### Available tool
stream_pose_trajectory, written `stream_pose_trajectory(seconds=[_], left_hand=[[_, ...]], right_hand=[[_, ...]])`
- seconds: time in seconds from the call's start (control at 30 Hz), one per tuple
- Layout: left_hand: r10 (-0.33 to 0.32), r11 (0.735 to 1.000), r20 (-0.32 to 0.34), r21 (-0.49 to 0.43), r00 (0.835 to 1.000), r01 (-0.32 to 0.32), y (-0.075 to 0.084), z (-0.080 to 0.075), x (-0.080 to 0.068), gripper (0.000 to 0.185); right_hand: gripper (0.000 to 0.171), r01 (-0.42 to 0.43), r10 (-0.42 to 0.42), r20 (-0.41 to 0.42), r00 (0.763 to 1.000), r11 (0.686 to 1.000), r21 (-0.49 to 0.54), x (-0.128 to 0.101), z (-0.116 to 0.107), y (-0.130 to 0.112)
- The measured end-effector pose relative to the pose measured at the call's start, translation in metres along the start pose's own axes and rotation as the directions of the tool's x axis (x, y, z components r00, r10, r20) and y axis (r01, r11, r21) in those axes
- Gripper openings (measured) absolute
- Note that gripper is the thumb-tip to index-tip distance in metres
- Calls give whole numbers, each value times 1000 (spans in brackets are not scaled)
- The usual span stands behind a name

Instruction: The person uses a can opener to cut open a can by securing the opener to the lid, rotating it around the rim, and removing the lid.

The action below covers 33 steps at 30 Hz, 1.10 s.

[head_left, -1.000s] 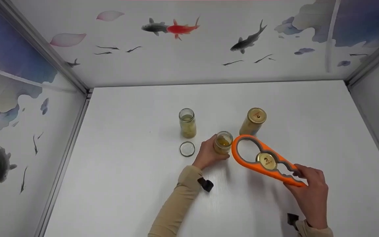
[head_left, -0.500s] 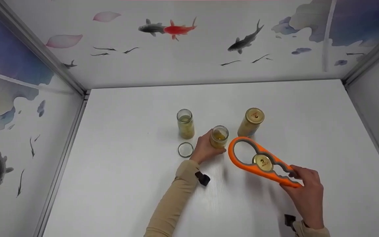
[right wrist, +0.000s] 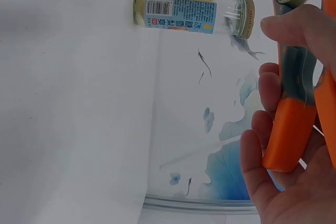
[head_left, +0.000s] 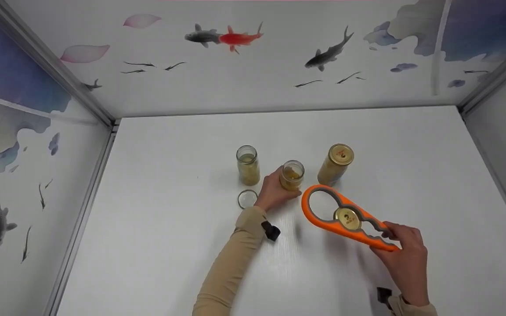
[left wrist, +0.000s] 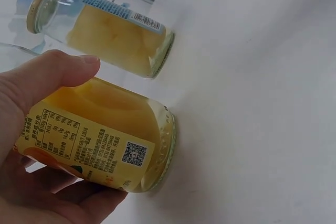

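An open jar (head_left: 291, 174) on the counter (head_left: 169, 245) is gripped by the left hand (head_left: 272, 191); an orange opener (head_left: 345, 218), a lid (head_left: 347, 218) caught in it, is clasped by the right hand (head_left: 404, 263).

The jar (head_left: 291, 174) gripped by the left hand (head_left: 272, 193) was clear, glossy glass with a printed paper label. The opener (head_left: 343, 217) held by the right hand (head_left: 404, 259) was smooth orange plastic with a grey, matt lining. The lid (head_left: 347, 218) caught in it was shiny gold-coloured metal. The table (head_left: 169, 245) was white and matt, with a fine ribbed texture. The sleeve (head_left: 231, 267) was beige cloth.
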<state>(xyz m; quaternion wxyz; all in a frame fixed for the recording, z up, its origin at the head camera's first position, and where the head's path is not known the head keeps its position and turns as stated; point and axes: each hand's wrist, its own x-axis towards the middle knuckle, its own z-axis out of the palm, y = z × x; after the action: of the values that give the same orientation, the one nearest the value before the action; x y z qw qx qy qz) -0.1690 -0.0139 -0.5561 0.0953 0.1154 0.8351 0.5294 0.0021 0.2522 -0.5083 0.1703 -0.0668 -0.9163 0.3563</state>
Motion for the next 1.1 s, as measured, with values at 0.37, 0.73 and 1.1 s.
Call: stream_pose_trajectory(seconds=[0.37, 0.73, 1.1], left_hand=[[9, 1000, -13, -15, 1000, -9, -3, -3, 10, 56], [-2, 1000, -63, -22, 998, 0, -7, 5, 20, 76], [-59, 997, -59, -47, 997, 56, -4, 6, 28, 78]], right_hand=[[47, -44, 44, 18, 999, 999, -13, -1, 1, -1], [47, -24, 24, 20, 1000, 1000, -8, -3, 4, -1], [45, -45, 46, 48, 998, 999, -11, -3, 10, -1]])
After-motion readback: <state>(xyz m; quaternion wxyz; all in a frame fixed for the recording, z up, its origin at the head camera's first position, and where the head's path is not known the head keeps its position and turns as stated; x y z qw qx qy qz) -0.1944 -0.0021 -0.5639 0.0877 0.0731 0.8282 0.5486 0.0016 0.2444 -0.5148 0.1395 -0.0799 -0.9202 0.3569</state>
